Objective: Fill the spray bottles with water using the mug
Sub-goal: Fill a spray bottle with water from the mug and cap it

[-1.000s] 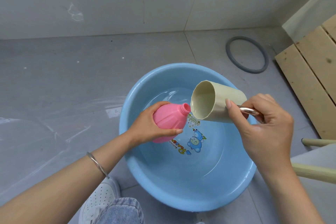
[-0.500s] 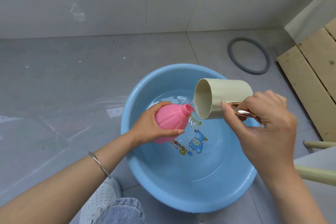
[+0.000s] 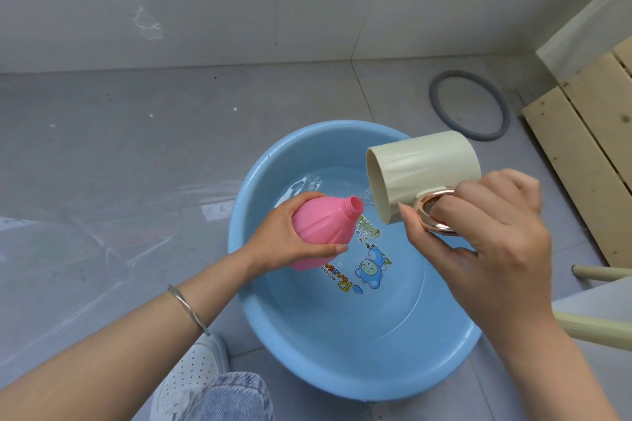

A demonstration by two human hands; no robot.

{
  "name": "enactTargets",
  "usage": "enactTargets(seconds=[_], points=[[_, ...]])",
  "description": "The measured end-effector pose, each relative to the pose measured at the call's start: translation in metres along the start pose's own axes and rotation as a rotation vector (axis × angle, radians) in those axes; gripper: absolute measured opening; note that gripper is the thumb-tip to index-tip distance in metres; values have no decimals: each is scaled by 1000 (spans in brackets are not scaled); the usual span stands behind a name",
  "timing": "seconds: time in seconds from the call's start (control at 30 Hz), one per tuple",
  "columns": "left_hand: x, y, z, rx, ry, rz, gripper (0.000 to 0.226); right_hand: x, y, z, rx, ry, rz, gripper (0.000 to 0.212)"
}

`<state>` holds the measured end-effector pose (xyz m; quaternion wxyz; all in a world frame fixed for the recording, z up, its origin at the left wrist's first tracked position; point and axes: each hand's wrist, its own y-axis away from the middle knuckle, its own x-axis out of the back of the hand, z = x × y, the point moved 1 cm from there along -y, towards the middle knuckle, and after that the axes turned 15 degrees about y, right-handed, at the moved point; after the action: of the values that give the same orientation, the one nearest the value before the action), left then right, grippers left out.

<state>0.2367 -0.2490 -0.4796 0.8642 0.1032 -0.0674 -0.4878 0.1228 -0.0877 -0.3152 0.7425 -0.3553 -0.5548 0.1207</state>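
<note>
My left hand (image 3: 284, 236) grips a pink spray bottle (image 3: 328, 225) without its spray head, tilted with its open neck pointing up and right over the blue basin (image 3: 260, 311). My right hand (image 3: 485, 243) holds a cream mug (image 3: 424, 171) by its shiny metal handle, tipped on its side with the mouth facing left. The mug's lower lip is just right of the bottle's neck, and a thin trickle of water runs between them. The basin holds shallow water and has a cartoon print on its bottom.
The basin stands on a grey tiled floor near a pale wall. A grey rubber ring (image 3: 468, 106) lies behind it, wooden slats (image 3: 581, 154) are at the right, and cream furniture legs (image 3: 595, 325) at the lower right. My white shoe (image 3: 191, 376) and jeans knee are at the bottom.
The mug has risen and tipped further, so its mouth now turns away from me and its handle faces me. The bottle has stayed nearly still over the basin.
</note>
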Motion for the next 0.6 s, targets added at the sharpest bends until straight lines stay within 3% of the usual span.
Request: enactTargets(seconds=[0.17,0.27,0.43,0.6], points=[[0,-1,-1,-1,-7,0,86,-2,3,2,18,11,10,38],[0,0,-1,1,1,1,87,-6,7,6,-125,-85,-31,37],[1,0,1,22,32,-8,83,-44,47,33,-747,-379,-337,43],[1,0,1,42,14,-14,82,-83,99,42,-784,-284,-627,47]])
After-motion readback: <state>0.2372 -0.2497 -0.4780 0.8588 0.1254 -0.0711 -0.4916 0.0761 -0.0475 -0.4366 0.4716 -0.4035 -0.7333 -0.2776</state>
